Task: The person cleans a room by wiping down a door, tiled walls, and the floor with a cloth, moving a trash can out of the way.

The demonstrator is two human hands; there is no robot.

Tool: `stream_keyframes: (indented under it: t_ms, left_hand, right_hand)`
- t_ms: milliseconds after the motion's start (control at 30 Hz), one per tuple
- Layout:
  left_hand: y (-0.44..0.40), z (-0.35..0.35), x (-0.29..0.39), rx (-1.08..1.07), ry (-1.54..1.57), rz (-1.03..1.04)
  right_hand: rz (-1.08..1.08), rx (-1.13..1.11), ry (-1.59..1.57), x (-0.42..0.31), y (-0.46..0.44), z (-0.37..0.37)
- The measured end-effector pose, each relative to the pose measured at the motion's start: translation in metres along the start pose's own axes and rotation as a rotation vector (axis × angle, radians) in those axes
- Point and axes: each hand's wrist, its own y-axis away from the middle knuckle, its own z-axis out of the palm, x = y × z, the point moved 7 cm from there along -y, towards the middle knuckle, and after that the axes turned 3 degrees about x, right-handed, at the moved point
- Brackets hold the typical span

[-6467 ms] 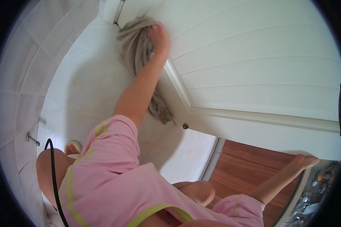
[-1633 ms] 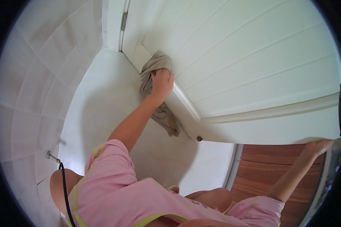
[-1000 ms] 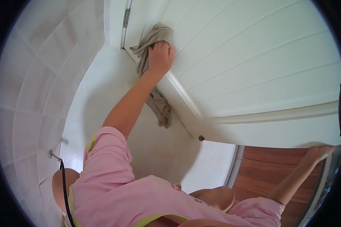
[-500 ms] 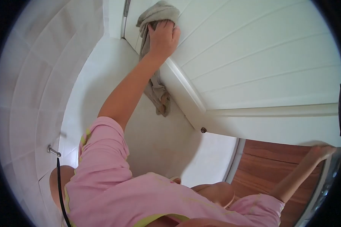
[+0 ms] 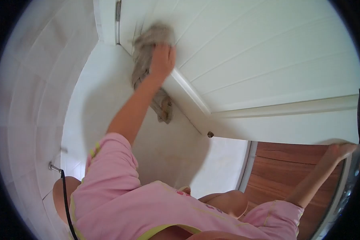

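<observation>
My left hand (image 5: 163, 60) is closed on a grey-brown cloth (image 5: 141, 66) and presses it against the lower part of a white panelled door (image 5: 268, 72). The cloth's upper part is bunched at my fingers and smeared by motion. Its loose end hangs down the door's bottom rail to the pale floor. At the far right, my right hand (image 5: 342, 151) grips the door's outer edge; part of its fingers is hidden there.
A tiled wall (image 5: 24, 104) curves along the left, with a small metal peg (image 5: 54, 167) and a black cord (image 5: 65, 204) in front. The pale floor (image 5: 164, 148) meets a grey threshold strip (image 5: 248, 166), with reddish wooden flooring (image 5: 284, 168) beyond. A hinge (image 5: 118, 11) shows at top left.
My left hand and the cloth have moved down and to the left across the door in the view. The whole view has shifted slightly. My right hand stays at the door's edge.
</observation>
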Motion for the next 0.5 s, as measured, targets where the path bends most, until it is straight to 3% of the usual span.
stream_keyframes:
  t_ms: [133, 233, 300, 333, 367, 400, 467, 500]
  left_hand:
    - [0.055, -0.010, 0.047, 0.305, 0.058, 0.143]
    - [0.025, -0.022, 0.070, 0.058, 0.197, -0.021]
    - [0.007, -0.033, 0.091, 0.147, 0.233, 0.027]
    - [0.025, 0.015, 0.097, 0.086, 0.124, 0.014]
    - [0.028, 0.020, 0.106, -0.054, -0.034, 0.100]
    - [0.040, 0.023, 0.103, 0.151, 0.090, 0.087]
    - [0.082, 0.060, 0.095, -0.160, 0.116, -0.021]
    - [0.107, 0.072, 0.102, -0.107, 0.089, 0.057]
  right_hand:
    - [-0.070, -0.025, -0.016, -0.005, 0.004, 0.002]
    - [-0.110, -0.034, -0.001, 0.000, -0.002, -0.005]
    - [-0.094, -0.079, 0.050, 0.001, 0.001, -0.003]
    - [0.058, 0.010, -0.036, 0.068, 0.006, -0.016]
    - [0.090, 0.008, -0.153, 0.071, 0.003, -0.019]
    - [0.052, 0.026, -0.188, 0.054, 0.017, -0.006]
    - [0.137, -0.055, -0.269, 0.063, 0.014, -0.006]
    - [0.235, 0.040, -0.341, 0.066, 0.021, -0.009]
